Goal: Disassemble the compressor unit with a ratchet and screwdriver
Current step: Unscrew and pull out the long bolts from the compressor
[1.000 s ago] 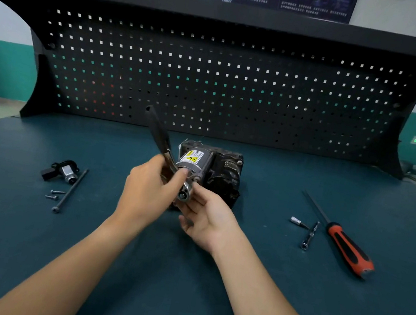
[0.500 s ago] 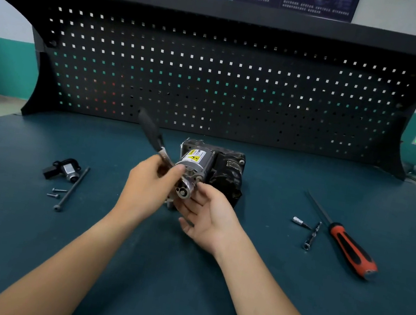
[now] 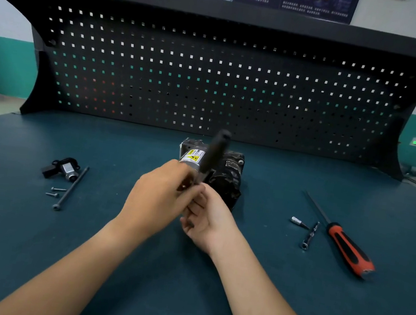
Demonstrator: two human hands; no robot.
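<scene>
- The black and silver compressor unit with a yellow sticker sits in the middle of the dark blue-green table. It is nearer the back edge than the front edge.
- The left hand has its fingers curled tight round the low end of the black-handled metal ratchet. The handle sticks up and crosses in front of the compressor.
- The right hand sits just below and touches the left hand. Its fingers bend a little toward the ratchet's head. I cannot tell if they hold anything.
- The job right now looks like turning a bolt on the near end of the compressor.
- To do it well, push the ratchet's head straight onto the bolt so it does not slip off.
- One hand should keep the head steady while the other swings the handle in short, even swings.
- Nothing clamps the compressor down, so it could slide or tip. Press it onto the table while turning.
- A loose bolt could go with the long dark bolt and the two small silver screws near the left edge, so nothing gets lost.
- The red and black screwdriver lies near the right edge, with no hand on it.
- The ratchet's head and the bolt are hidden behind the hands.
- The handle looks blurry.
- Both arms are cut off at the bottom.
</scene>
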